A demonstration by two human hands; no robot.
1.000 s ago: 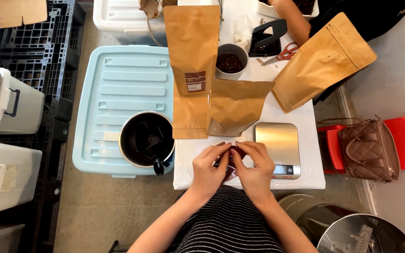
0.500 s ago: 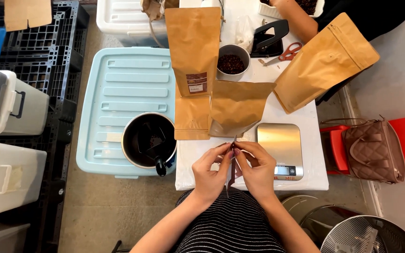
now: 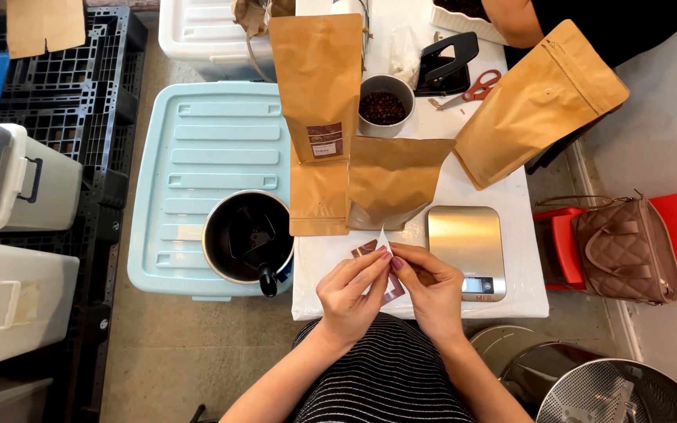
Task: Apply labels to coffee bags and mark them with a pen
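My left hand (image 3: 348, 296) and my right hand (image 3: 431, 288) meet over the near edge of the white table (image 3: 511, 251), fingertips pinched together on a small white and brown sticker sheet (image 3: 378, 252). Just beyond my fingers lies an empty brown paper pouch (image 3: 393, 182), overlapping another flat pouch (image 3: 319, 197). A steel kitchen scale (image 3: 464, 244) sits right of my hands. To the left of my hands a round metal pot (image 3: 246, 236) with a dark scoop inside rests on a light blue bin lid (image 3: 197, 157).
A tall labelled pouch (image 3: 319, 82) and a filled pouch (image 3: 538, 102) lie further back, with a cup of coffee beans (image 3: 383, 106), a hole punch (image 3: 444, 63) and red scissors (image 3: 476, 86). Another person's arm (image 3: 511, 19) is at the far end. A quilted handbag (image 3: 624, 251) sits on a red stool.
My hands have shifted a little and the sticker sheet between my fingertips now sticks up further, with a white corner showing above them.
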